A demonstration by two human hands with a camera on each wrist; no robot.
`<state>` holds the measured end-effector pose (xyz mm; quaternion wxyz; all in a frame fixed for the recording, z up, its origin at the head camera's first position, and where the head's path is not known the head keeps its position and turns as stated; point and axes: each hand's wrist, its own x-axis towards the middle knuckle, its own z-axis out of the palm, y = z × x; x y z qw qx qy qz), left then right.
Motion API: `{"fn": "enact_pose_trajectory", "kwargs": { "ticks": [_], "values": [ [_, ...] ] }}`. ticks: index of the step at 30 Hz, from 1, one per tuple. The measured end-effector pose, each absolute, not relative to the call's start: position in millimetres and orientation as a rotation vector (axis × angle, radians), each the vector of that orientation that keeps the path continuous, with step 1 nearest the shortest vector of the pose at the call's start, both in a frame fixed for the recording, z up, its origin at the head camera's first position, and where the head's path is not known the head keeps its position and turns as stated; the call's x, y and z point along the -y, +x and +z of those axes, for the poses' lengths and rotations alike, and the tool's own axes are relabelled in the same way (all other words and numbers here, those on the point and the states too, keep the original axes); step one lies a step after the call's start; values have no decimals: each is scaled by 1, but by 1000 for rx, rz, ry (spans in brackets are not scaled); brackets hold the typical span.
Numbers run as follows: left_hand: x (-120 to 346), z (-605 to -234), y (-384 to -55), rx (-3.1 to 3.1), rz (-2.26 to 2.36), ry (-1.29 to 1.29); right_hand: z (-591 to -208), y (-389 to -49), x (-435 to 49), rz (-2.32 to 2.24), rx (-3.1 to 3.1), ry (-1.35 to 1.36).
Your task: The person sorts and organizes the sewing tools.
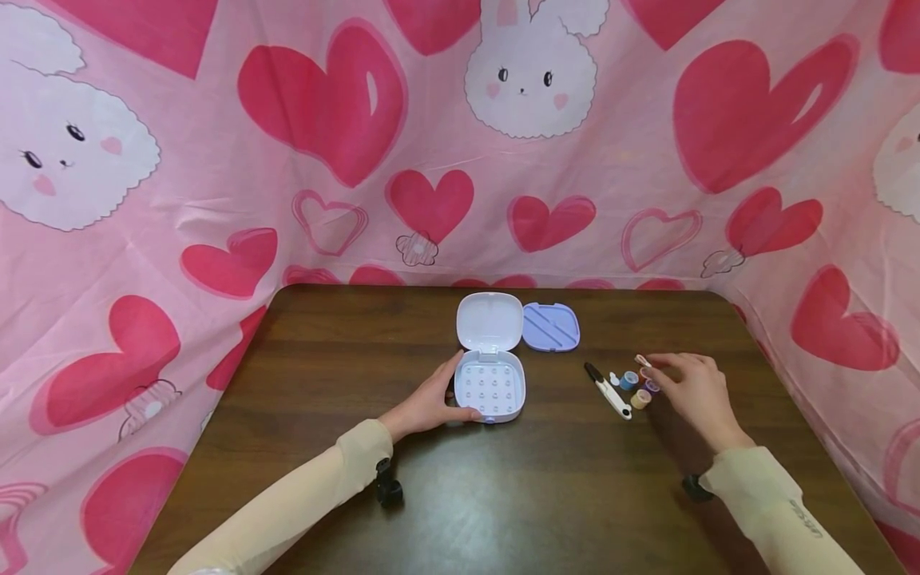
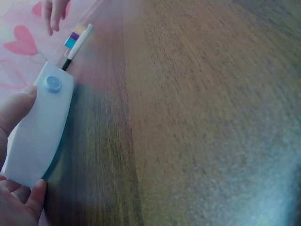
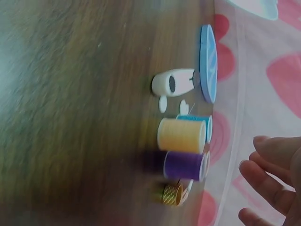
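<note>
My left hand (image 1: 433,402) grips the near left corner of an open white box (image 1: 489,418), thumb on its front and fingers along its side. Rows of small pegs stand inside the box, and its lid (image 1: 490,322) is tipped back. In the left wrist view a round blue button (image 2: 52,84) shows on the box front. My right hand (image 1: 693,395) hovers over a cluster of thread spools, its fingers loosely bent and nothing between them. The spools are blue (image 1: 629,381), pale yellow (image 3: 181,135) and purple (image 3: 184,165). Beside them lies a gold thimble (image 3: 172,194).
A lavender tray (image 1: 551,327) with diagonal ridges lies right of the lid. A slim white tool (image 1: 611,395) with a black end, resembling thread snips, lies left of the spools. Small white pieces (image 3: 184,107) sit nearby. A pink heart-print cloth (image 1: 431,120) hangs behind the wooden table (image 1: 460,495).
</note>
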<state>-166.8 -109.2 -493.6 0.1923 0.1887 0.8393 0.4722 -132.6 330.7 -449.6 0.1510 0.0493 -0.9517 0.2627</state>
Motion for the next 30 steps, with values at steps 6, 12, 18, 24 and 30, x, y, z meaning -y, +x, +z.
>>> {"fn": "enact_pose_trajectory", "kwargs": {
  "ticks": [6, 12, 18, 24, 30],
  "values": [
    [109, -493, -167, -2366, 1319, 535, -457, -130, -349, 826, 2747, 151],
    [109, -493, -168, -2376, 1306, 553, -464, -127, -363, 867, 2757, 206],
    [109, -495, -168, -2381, 1291, 553, -472, -125, -372, 857, 2743, 257],
    [109, -495, -167, -2379, 1288, 541, -477, -123, -375, 919, 2836, 225],
    [109, -494, -167, -2379, 1293, 543, -478, -125, -372, 917, 2869, 209]
  ]
}}
